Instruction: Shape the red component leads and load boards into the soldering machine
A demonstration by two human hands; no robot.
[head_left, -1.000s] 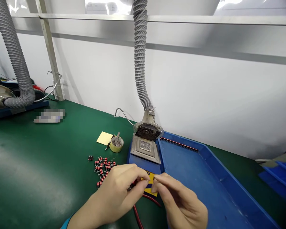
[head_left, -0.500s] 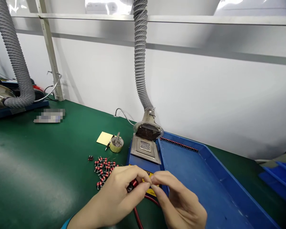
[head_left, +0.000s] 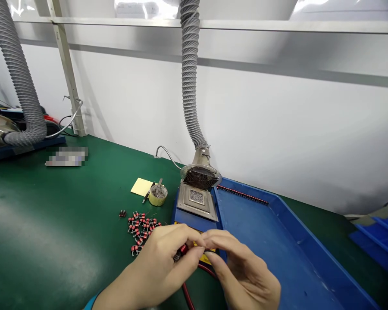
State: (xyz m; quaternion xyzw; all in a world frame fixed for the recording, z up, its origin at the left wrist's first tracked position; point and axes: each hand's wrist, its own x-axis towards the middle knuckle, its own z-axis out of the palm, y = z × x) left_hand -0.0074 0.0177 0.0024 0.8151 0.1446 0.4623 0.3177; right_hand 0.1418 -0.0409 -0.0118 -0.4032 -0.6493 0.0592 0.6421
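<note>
My left hand [head_left: 161,267] and my right hand [head_left: 242,271] meet at the fingertips just in front of the blue solder pot [head_left: 197,206]. Between the pinched fingers of both hands sits a small red and black coil component [head_left: 183,249]. A pile of several like components [head_left: 141,227] lies on the green mat [head_left: 51,224] to the left of my left hand. Below my hands a red cable [head_left: 186,295] runs off the bottom edge.
A large blue tray [head_left: 278,241] lies to the right, with a row of red components [head_left: 242,194] along its far rim. A grey extraction hose [head_left: 190,86] ends in a fan hood [head_left: 201,176] over the pot. A small tin [head_left: 158,196] and yellow note [head_left: 142,187] sit behind the pile.
My right hand has moved left and closed in on my left hand's fingertips; the red component now shows between them. Both hands sit slightly lower.
</note>
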